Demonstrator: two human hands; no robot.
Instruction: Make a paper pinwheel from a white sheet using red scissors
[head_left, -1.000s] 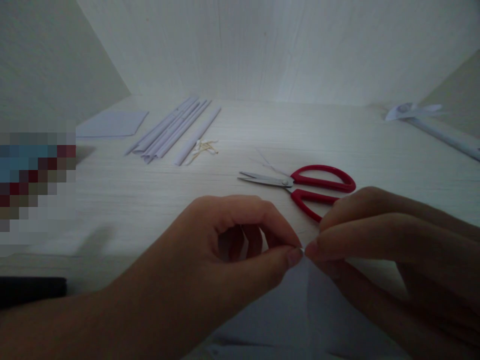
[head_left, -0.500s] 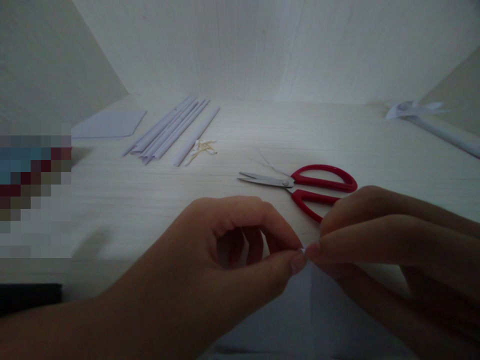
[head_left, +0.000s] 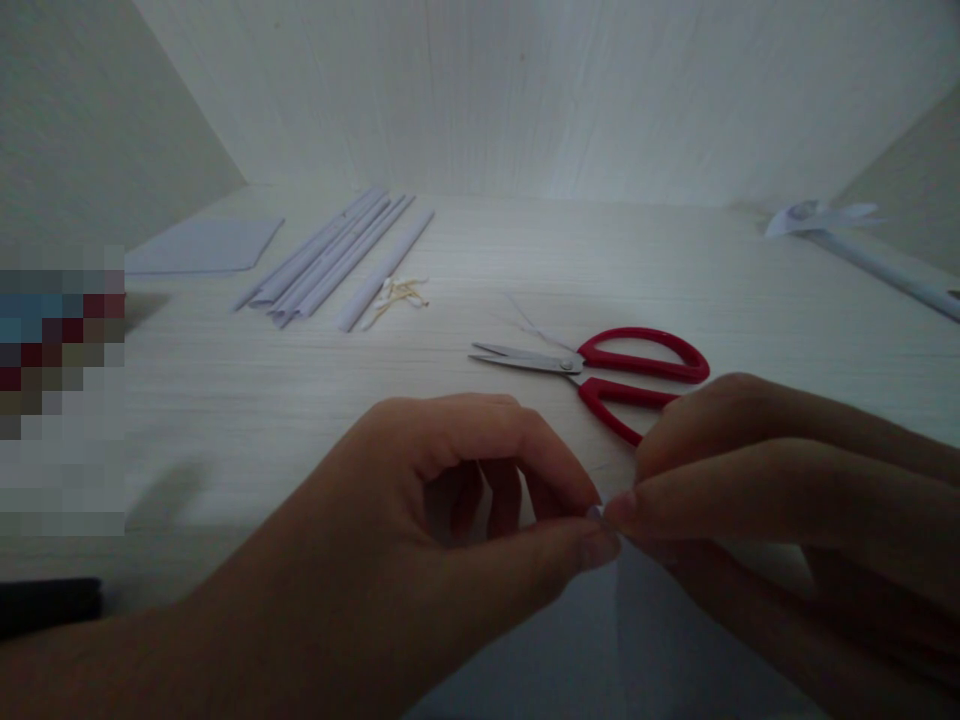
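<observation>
My left hand [head_left: 450, 530] and my right hand [head_left: 757, 500] meet low in the middle of the view, thumb and forefinger of each pinched on the top corner of a white paper sheet [head_left: 600, 640] that runs down toward me. The fingertips almost touch each other at the paper's tip. Just beyond my right hand lie red-handled scissors [head_left: 600, 365], blades shut and pointing left.
Several rolled white paper sticks [head_left: 330, 262] lie at the back left, with a small pile of pale rubber bands [head_left: 397, 292] beside them and a flat white sheet [head_left: 199, 246] further left. A paper piece on a long stick [head_left: 862, 245] lies at the far right. White walls enclose the desk.
Both hands have sunk slightly lower and stayed pinched on the paper's corner. The view has shifted a little, so the desk items appear further left.
</observation>
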